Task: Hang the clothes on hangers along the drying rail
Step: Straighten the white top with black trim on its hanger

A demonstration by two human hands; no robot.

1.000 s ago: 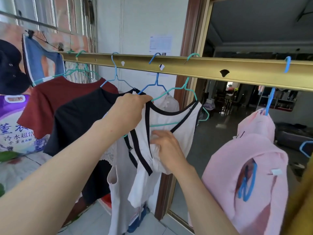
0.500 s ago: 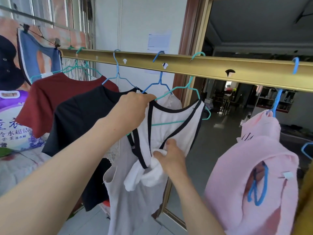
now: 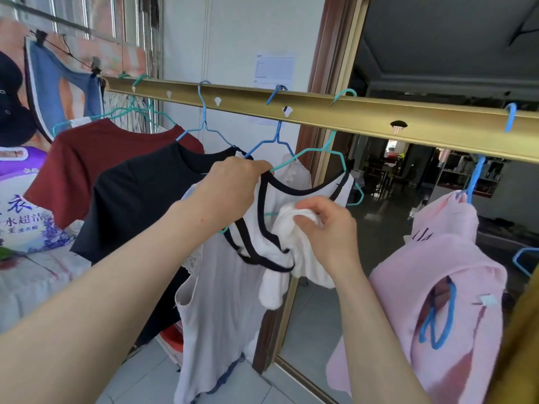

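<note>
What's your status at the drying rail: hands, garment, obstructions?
Left hand grips collar of white top at teal hanger. Right hand pinches its bunched fabric. Hanger hooked on rail. Black shirt hangs close beside.

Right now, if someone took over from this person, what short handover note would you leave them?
Hands: the left hand grips the white top at its black-trimmed neckline, beside the teal hanger; the right hand pinches its bunched fabric.
Done: the teal hanger is hooked on the gold rail; the maroon shirt, black shirt, grey vest and pink garment hang along it.
Left: the white top looks half seated, its black straps dangling; probably seat that shoulder and release the bunch.
</note>
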